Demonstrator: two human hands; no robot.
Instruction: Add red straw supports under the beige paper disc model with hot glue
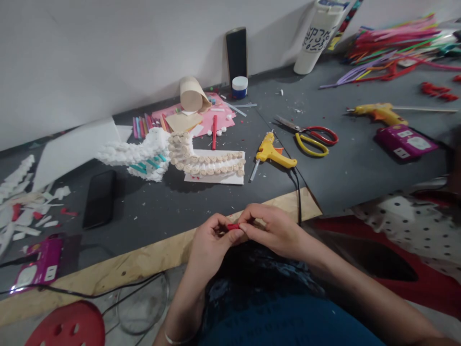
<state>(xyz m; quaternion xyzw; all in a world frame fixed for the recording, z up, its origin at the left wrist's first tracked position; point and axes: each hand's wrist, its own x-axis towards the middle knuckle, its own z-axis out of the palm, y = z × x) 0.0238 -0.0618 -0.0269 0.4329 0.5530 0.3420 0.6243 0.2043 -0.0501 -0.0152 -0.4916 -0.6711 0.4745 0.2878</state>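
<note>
Both hands meet at the table's front edge around a small red piece (233, 226), whose kind I cannot make out. My left hand (215, 240) pinches it between thumb and fingers, and my right hand (268, 229) grips its other end with the fingertips. Beyond them lies a craft model (212, 166) with rows of beige paper rolls on a white board. White fluffy material (135, 151) with teal strips covers its left part. To its right rests a yellow glue gun (272, 153) with a clear glue stick beside it.
Scissors (311, 137) with red and yellow handles lie behind the glue gun. A dark phone (100, 199) is at left, near scraps (27, 211) and a purple box (39, 262). A second glue gun (380, 114) and pipe cleaners (392, 45) lie right. A cable hangs over the edge.
</note>
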